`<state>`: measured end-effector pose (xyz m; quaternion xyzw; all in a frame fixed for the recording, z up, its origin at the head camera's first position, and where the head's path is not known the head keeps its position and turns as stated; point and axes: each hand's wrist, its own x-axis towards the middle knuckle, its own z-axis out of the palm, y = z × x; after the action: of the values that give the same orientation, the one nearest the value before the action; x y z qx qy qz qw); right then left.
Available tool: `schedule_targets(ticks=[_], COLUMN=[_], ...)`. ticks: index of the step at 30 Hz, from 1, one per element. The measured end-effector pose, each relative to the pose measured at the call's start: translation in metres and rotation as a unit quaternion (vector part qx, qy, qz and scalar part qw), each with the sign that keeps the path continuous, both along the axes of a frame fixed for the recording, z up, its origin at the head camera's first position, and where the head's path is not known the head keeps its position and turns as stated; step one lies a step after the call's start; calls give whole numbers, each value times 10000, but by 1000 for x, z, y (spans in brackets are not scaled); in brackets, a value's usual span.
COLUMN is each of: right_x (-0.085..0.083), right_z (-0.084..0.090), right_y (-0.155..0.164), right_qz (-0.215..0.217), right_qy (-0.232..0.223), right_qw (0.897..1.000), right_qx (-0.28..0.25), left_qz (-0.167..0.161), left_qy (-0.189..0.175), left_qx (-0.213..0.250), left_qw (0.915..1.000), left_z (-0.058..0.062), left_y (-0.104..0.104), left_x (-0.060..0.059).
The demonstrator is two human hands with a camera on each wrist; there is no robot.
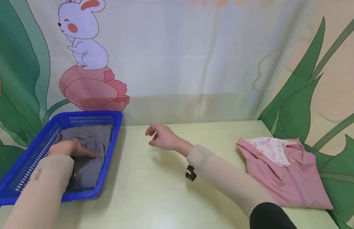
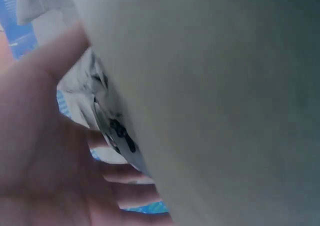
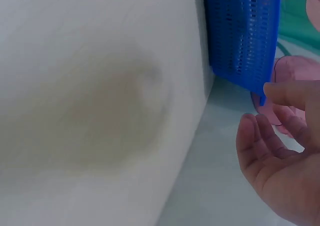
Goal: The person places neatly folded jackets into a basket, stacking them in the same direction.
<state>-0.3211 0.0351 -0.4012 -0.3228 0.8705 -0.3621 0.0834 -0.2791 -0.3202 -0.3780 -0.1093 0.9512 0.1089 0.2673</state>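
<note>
A folded grey garment (image 1: 92, 152) lies inside a blue plastic basket (image 1: 25, 159) at the table's left. My left hand (image 1: 71, 149) rests flat on that garment with its fingers straight. In the left wrist view the palm (image 2: 35, 151) is spread against pale cloth (image 2: 80, 93). My right hand (image 1: 161, 137) hovers just above the table to the right of the basket, fingers loosely relaxed, holding nothing. The right wrist view shows those fingers (image 3: 272, 151) near the basket wall (image 3: 242, 31).
A pink garment (image 1: 282, 168) with a white printed lining lies at the table's right end. The pale green table (image 1: 154, 194) is backed by a cartoon rabbit curtain (image 1: 85, 47). A small black clip (image 1: 190, 173) hangs at my right forearm.
</note>
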Motion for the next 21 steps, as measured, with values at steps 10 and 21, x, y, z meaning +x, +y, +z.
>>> schedule_targets(ticks=[10, 21], right_x=[28, 57], right_z=[11, 20], right_y=[40, 84], right_qz=[454, 285], right_qy=[121, -120], right_qw=[9984, 9995], right_qx=[313, 34], left_qz=[149, -820], left_qy=[1100, 1826], left_qx=[218, 352], left_qw=[9936, 9791], left_z=[18, 62], left_y=[21, 82], left_x=[4, 13])
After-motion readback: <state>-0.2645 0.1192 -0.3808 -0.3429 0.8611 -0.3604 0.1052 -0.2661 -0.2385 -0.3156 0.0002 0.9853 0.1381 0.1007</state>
